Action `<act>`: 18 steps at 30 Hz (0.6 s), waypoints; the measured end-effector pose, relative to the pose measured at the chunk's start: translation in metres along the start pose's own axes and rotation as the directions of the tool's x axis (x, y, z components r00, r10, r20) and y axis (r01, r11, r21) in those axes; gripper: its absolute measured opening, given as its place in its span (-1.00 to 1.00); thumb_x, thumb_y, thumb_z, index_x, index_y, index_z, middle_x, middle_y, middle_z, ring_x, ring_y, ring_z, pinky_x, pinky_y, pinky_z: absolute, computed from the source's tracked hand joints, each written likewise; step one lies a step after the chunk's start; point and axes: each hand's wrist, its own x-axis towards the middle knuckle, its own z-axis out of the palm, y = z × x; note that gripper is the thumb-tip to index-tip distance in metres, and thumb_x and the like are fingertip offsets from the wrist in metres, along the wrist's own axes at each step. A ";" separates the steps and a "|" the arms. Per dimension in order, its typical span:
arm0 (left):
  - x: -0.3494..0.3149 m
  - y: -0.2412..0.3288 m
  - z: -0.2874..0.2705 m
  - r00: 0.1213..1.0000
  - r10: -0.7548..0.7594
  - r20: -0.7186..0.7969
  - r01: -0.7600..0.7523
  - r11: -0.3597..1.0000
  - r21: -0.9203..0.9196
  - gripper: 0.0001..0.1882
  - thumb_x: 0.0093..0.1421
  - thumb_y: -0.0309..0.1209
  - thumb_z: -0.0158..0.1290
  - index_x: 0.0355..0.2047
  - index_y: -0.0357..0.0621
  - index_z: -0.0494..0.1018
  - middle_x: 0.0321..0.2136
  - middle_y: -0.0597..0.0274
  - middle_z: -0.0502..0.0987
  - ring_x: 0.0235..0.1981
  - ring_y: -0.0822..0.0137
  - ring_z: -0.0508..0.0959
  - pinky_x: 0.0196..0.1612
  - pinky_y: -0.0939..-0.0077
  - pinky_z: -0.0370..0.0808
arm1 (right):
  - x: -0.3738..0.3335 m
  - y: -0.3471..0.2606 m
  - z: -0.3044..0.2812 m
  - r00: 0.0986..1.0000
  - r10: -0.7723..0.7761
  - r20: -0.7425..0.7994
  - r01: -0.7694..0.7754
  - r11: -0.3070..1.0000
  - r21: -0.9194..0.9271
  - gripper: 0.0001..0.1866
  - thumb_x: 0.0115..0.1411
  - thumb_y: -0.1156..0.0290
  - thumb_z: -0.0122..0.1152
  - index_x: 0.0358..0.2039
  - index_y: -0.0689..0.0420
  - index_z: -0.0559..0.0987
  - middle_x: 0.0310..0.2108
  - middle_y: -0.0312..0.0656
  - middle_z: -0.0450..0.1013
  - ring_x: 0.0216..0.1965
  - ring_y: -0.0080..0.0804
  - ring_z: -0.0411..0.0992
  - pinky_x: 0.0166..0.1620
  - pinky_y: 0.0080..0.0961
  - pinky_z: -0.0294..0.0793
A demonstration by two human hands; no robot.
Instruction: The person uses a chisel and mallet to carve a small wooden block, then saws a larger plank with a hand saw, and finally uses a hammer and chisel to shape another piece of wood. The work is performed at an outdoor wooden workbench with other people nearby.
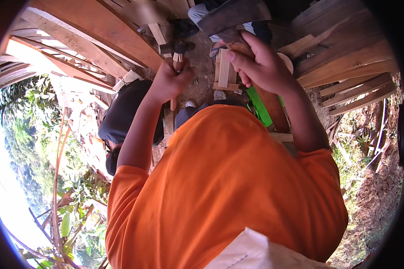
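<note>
My left hand is closed around the wooden handle of a hammer, whose dark metal head points up and away from me. My right hand grips the wooden handle of a chopping tool with a broad dark blade. That blade is raised higher than the hammer and stretches across the top of the view. The two tools are apart. Below and between my hands, a small pale wooden piece lies on the ground near my feet.
A black bag sits beside my left arm. Long planks slope in from the left, and more boards are stacked at the right. Something bright green lies below my right wrist. Another person's jeans-clad leg shows at the far side.
</note>
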 end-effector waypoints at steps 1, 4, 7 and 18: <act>0.002 0.008 -0.004 0.976 -0.079 0.204 0.137 0.947 -0.292 -0.75 0.21 -0.41 0.10 -0.52 -0.09 0.26 -0.74 0.43 0.25 -0.83 0.50 0.15 -0.72 0.51 0.13 | -0.006 -0.003 -0.006 1.000 0.024 -0.018 -0.021 0.990 0.140 -0.61 0.29 0.26 0.26 0.01 0.20 0.41 -0.44 -0.22 0.49 -0.61 -0.60 0.42 -0.51 -0.55 0.43; 0.017 0.019 -0.001 0.793 0.026 0.608 0.476 0.595 -0.647 -0.79 0.28 -0.43 -0.02 -0.44 0.01 0.17 -0.69 0.47 0.17 -0.83 0.65 0.06 -0.79 0.71 0.03 | -0.035 -0.002 0.000 0.967 0.040 -0.253 0.038 0.955 0.294 -0.60 0.30 0.31 0.25 0.07 0.18 0.40 -0.34 -0.26 0.50 -0.61 -0.65 0.39 -0.53 -0.64 0.42; 0.048 0.019 0.011 0.600 0.173 0.781 0.659 0.447 -0.605 -0.82 0.31 -0.31 -0.05 -0.37 -0.03 0.21 -0.61 0.37 0.25 -0.84 0.61 0.11 -0.83 0.71 0.08 | -0.065 0.023 0.007 0.917 0.083 -0.390 0.032 0.960 0.279 -0.53 0.26 0.31 0.30 0.11 0.17 0.39 -0.37 -0.31 0.48 -0.58 -0.64 0.41 -0.53 -0.62 0.41; 0.008 -0.053 0.096 0.336 -0.255 0.907 0.717 0.693 -0.072 -0.48 0.38 0.18 -0.21 -0.34 -0.05 0.24 -0.63 0.31 0.21 -0.82 0.50 0.13 -0.78 0.60 0.13 | -0.262 0.082 0.191 0.393 0.392 -0.832 -0.229 0.918 0.324 -0.55 0.18 0.23 0.35 -0.12 0.27 0.39 -0.54 -0.19 0.47 -0.59 -0.49 0.50 -0.53 -0.51 0.52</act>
